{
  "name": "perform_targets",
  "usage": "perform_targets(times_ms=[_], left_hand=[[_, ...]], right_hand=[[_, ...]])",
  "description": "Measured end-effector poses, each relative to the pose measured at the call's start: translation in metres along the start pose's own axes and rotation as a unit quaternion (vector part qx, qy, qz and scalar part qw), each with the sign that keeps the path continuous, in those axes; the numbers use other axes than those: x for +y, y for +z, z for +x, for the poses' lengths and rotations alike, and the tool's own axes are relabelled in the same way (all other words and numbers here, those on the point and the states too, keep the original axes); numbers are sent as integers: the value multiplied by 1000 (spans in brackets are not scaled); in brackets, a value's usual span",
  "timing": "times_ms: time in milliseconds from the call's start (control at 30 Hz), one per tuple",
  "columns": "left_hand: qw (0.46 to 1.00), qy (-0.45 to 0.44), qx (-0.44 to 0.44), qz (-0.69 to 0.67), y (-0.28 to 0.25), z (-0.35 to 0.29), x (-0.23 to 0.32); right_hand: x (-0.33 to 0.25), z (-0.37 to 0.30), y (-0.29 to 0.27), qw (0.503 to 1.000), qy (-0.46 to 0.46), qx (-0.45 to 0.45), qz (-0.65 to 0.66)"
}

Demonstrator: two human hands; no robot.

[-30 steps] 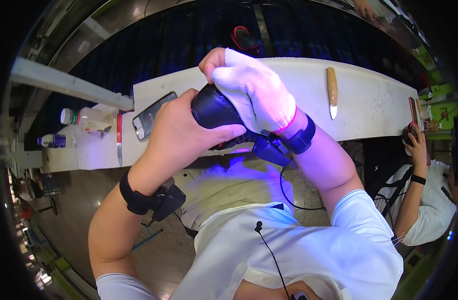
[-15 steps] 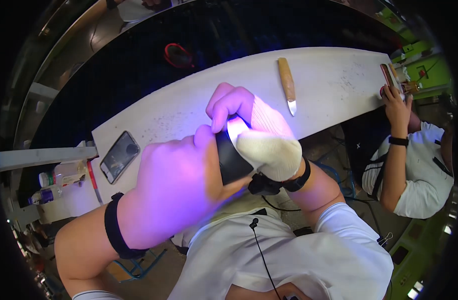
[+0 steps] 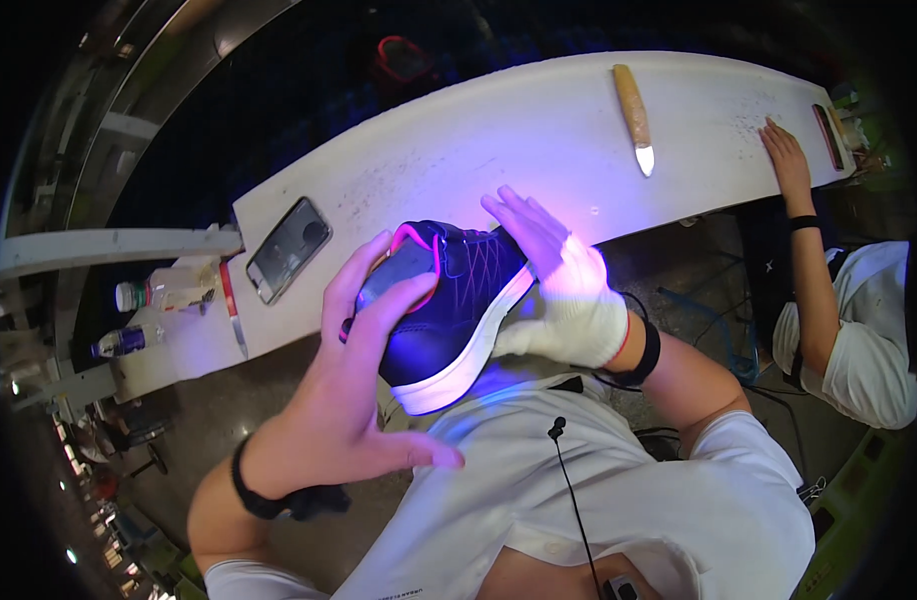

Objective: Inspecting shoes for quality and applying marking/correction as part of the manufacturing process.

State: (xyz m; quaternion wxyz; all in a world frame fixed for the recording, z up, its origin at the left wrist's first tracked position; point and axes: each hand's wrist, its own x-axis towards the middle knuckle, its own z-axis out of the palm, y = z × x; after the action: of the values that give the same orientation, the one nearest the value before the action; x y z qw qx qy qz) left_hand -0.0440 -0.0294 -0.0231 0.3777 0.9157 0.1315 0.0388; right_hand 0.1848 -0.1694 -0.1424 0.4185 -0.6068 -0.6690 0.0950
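A black sneaker (image 3: 459, 300) with a white sole and pink collar lining is held above the near edge of the bench, lit violet. My left hand (image 3: 329, 400), bare and with a band at the wrist, grips the heel collar with its fingers at the opening, while its thumb sticks out away from the shoe. My right hand (image 3: 576, 305) wears a white glove that leaves some fingertips bare. It holds the toe end, long fingers reaching over the far side and thumb near the sole. The toe tip is hidden behind this hand.
On the white bench (image 3: 479, 150) lie a wooden-handled knife (image 3: 633, 112) and a phone (image 3: 290, 250). A red-handled knife (image 3: 233, 308) and plastic bottles (image 3: 174, 290) are at the left end. A co-worker's hand (image 3: 787, 160) rests on the bench at the right.
The shoe has turned from end-on to side-on, showing its upper and sole. My left hand has shifted to the heel collar, my right to the toe. The co-worker's hand has moved onto the bench.
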Motion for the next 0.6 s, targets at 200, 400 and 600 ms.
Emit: perform_targets(times_ms=[200, 400, 600], left_hand=[[950, -121, 210, -195, 66, -49, -39], [882, -192, 332, -276, 89, -53, -46], [947, -35, 303, -101, 70, -37, -32]], right_hand=[[1, 15, 35, 996, -26, -82, -29], [-11, 23, 34, 993, -52, -83, -59], [9, 32, 7, 989, -82, -104, -63]])
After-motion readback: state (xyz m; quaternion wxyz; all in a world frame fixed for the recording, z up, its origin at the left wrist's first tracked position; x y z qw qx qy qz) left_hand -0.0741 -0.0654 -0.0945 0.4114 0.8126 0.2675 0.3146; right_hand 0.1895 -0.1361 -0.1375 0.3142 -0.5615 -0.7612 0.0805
